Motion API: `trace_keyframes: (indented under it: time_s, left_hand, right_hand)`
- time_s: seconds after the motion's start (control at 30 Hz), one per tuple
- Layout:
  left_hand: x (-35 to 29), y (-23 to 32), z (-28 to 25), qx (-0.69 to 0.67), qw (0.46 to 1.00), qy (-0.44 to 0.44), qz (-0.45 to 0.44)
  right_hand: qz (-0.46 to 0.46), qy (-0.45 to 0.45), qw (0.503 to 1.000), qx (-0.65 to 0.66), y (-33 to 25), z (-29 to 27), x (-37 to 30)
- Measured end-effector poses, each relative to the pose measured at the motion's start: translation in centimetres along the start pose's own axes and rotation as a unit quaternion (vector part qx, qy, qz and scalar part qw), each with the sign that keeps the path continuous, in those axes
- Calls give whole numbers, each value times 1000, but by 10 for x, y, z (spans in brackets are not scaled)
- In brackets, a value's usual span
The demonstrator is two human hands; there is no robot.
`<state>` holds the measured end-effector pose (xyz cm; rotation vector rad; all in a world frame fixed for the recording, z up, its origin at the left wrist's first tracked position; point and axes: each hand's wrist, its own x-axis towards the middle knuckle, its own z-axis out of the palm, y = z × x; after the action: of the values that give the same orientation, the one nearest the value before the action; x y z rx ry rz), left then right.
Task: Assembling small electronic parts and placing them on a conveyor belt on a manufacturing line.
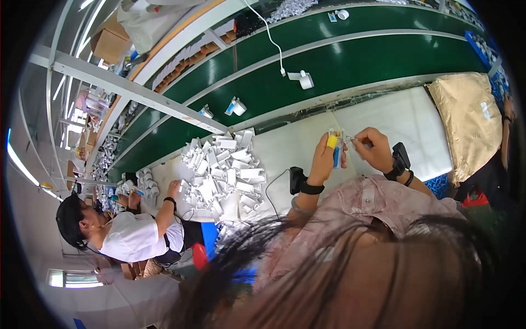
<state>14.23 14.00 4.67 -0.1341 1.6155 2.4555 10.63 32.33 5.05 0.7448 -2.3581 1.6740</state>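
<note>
Over the white worktop [394, 118], my left hand [321, 162] is closed around a small blue, yellow and white piece [336, 157], held upright between thumb and fingers. To its right my right hand [375, 149] pinches with thumb and forefinger at the piece's upper end. Something thin and pale, perhaps wires, shows between the fingertips, too small to make out. Left of my hands lies a large heap of white plastic housings [224, 170], apart from both hands.
Beyond the worktop runs a green conveyor belt [350, 60] carrying a few white devices [236, 107]. A white cable [271, 38] hangs over it. A gold-brown bag [466, 120] lies at the right. On the left a person in a white shirt [134, 233] reaches towards the heap.
</note>
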Motion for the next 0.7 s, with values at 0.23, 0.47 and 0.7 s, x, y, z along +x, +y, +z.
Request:
trace_keyframes:
  time_s: [0.23, 0.47, 0.7]
  left_hand:
    - [-7, 8, 8, 8, 998, -3, 55]
    - [-13, 12, 20, 16, 995, -25, 91]
    - [-23, 14, 24, 82, 992, -14, 95]
  right_hand:
    - [-134, -11, 991, -28, -25, -7, 10]
    - [-188, 13, 980, -55, -26, -8, 11]
    - [-212, 11, 976, -53, -30, -6, 10]
